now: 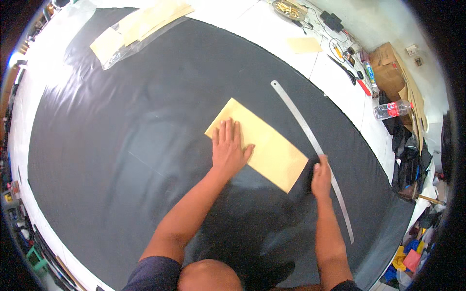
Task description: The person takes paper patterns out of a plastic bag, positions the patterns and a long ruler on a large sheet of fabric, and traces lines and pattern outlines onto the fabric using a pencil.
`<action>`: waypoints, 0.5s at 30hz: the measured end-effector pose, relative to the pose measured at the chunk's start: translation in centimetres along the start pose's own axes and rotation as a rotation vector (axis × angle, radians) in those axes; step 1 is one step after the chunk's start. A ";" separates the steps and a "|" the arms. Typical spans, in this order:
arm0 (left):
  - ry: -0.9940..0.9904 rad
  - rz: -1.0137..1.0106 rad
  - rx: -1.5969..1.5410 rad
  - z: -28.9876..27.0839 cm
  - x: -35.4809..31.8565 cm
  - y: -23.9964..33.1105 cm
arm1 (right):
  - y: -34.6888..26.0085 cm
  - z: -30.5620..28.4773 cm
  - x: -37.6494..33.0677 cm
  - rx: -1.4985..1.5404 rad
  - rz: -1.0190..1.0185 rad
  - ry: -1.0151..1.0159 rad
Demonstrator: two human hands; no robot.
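Note:
My left hand (229,151) lies flat on a tan rectangular sheet of card or stiff paper (272,153), its fingers stretched toward the upper left corner. That sheet rests slanted on a large black sheet of cloth or leatherette (160,111). To its right is a long metal ruler (301,119) with a hole at the far end. The ruler's middle is in the grip of my right hand (321,180), which partly hides it. The thumb shows on the near side, and the undersides of the fingers are hidden.
More tan sheets (145,24) lie on clear plastic at the far left. Along the right are scissors (343,70), a plastic bottle (393,110), a cardboard box (388,72) and a loose tan piece (304,45). Colourful scraps (412,259) are heaped at the lower right.

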State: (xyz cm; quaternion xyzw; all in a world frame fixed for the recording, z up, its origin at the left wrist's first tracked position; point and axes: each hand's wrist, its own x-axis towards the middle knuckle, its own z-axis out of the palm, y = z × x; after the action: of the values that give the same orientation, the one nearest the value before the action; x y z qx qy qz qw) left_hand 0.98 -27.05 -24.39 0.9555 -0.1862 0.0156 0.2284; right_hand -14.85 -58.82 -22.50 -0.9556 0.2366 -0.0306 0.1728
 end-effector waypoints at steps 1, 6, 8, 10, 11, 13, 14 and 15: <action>0.048 0.021 -0.006 0.5 0.9 -0.1 | 1.9 -0.4 0.1 0.056 0.074 0.039; 0.126 0.036 0.037 2.5 4.5 -0.4 | 7.6 -0.9 -0.1 -0.142 -0.031 0.056; 0.140 0.042 0.041 2.8 5.3 0.1 | 10.7 -1.0 0.1 -0.166 -0.011 0.119; 0.135 0.035 0.027 2.8 5.2 -0.2 | 10.8 -1.0 0.3 -0.131 0.094 0.109; 0.130 0.031 0.009 2.9 5.2 -0.4 | 10.7 -0.6 0.3 -0.109 0.108 0.130; 0.126 0.027 -0.009 3.1 5.5 -0.4 | 9.1 0.0 0.8 -0.034 0.140 0.211; 0.121 0.029 -0.027 3.2 5.5 -0.4 | 7.9 0.4 0.9 0.042 0.178 0.293; 0.119 0.016 -0.018 3.1 5.5 -0.2 | 5.7 0.3 1.2 0.047 0.170 0.280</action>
State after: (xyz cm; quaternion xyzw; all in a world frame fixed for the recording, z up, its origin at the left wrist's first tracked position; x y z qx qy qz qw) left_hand 5.99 -30.15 -26.69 0.9493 -0.1799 0.0725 0.2476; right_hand -16.23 -63.97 -24.78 -0.9143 0.3375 -0.1542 0.1625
